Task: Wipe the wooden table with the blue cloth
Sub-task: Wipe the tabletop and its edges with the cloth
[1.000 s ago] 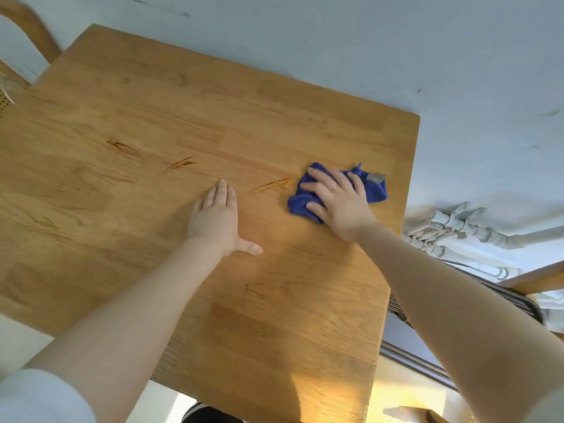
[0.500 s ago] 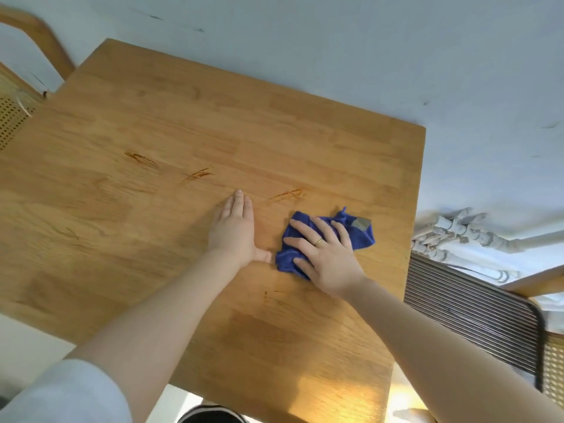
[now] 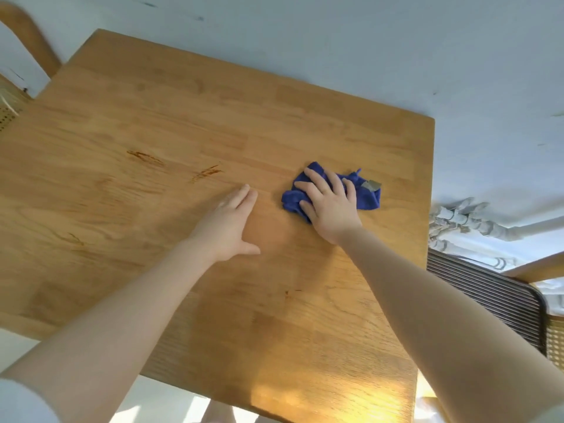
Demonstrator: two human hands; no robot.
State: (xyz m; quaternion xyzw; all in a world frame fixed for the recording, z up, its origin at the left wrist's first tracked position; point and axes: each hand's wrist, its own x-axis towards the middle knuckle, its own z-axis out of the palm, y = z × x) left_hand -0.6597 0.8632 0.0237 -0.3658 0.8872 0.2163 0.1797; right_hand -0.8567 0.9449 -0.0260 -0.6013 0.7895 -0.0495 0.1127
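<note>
My right hand (image 3: 331, 206) is flat on the blue cloth (image 3: 367, 198), fingers spread and straight, pressing it onto the wooden bench (image 3: 213, 102); cloth is bunched, sitting right of centre, near the right edge but not at it; a grey tag (image 3: 371, 185) pokes out on its far right corner. My left hand (image 3: 227, 225) lies flat on bare wood just left of the cloth, fingers together, thumb out to the side, not touching the cloth.

Around: two brown streaks (image 3: 206, 173) left of my left hand, a second one (image 3: 145, 157) further left; fainter marks nearer me on the left (image 3: 73, 239) and a small spot near the middle (image 3: 288, 291); nothing between cloth and streaks except my left hand. Chair back (image 3: 29, 35) with cane seat (image 3: 9, 108) at far left; a dark slatted chair (image 3: 488, 297) at the right edge; white pipes (image 3: 470, 222) along the wall beyond it; pale wall (image 3: 366, 41) behind.

Versus 0.5 s ago: cloth and right hand have gone away from me and to the right, thumb of the left hand no longer next to the cloth; the streak that was just beyond the cloth no longer shows; left hand holds about the same spot.
</note>
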